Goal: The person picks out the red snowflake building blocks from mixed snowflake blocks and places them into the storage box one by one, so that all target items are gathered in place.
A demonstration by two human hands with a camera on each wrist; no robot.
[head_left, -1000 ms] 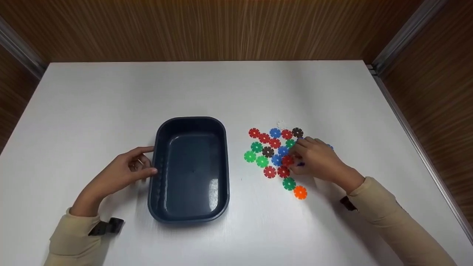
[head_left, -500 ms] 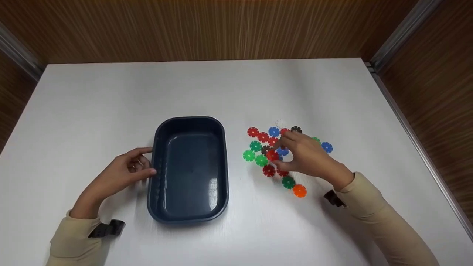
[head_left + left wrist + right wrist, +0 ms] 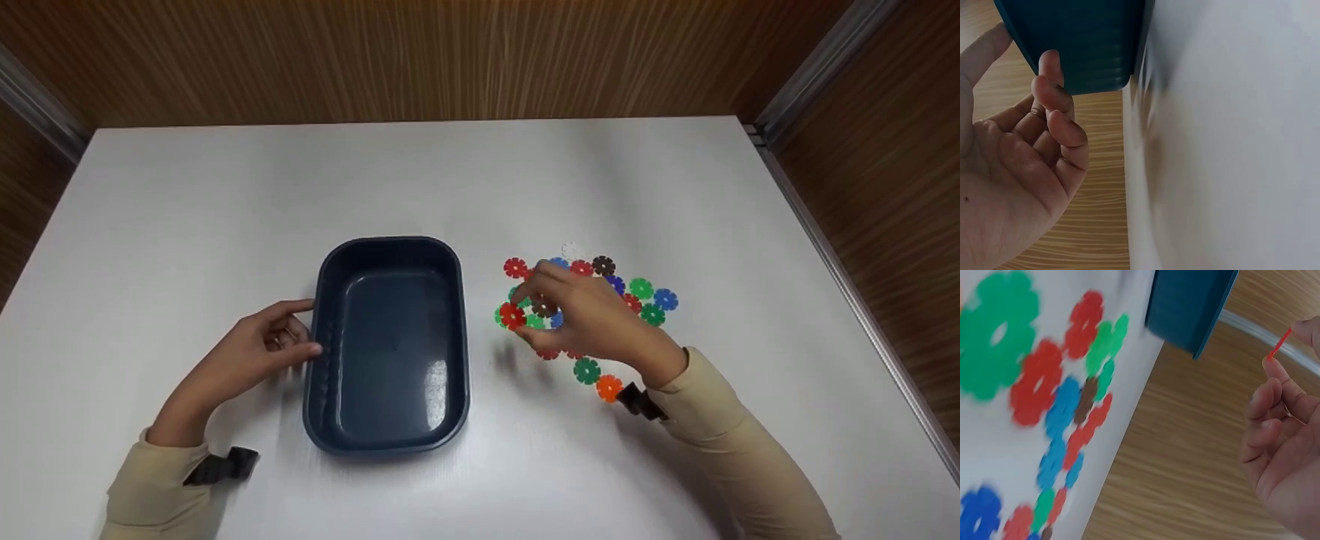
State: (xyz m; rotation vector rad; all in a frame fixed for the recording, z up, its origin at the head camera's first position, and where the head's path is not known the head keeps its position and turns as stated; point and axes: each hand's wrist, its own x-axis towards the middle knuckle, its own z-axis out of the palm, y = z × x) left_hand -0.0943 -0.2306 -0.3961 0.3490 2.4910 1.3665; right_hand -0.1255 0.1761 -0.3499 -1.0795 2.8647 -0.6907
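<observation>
A small red notched plastic disc [image 3: 512, 316] is pinched by its edges between the thumb and index finger of my right hand [image 3: 592, 311]. In the right wrist view this red disc [image 3: 1279, 343] appears edge-on, raised off the table. Beneath and beside that hand lie several flat flower-like discs, among them a green disc [image 3: 587, 370] and an orange disc [image 3: 610, 388]. My left hand [image 3: 244, 349] rests at the left side of a dark blue tray [image 3: 390, 360], thumb at the rim, index fingertip against the wall. The left wrist view shows its other fingers loosely bent beside the tray's outer wall [image 3: 1089, 56].
Everything stands on a white table [image 3: 420, 180], backed by a wood-grain panel [image 3: 480, 60]. More discs lie to the right, including a blue disc [image 3: 666, 299], a brown disc [image 3: 604, 265] and a white disc [image 3: 570, 250]. The tray's inside shows bare floor.
My right hand has moved left across the pile toward the tray, carrying the red disc and uncovering discs on the right. My left hand stays at the tray.
</observation>
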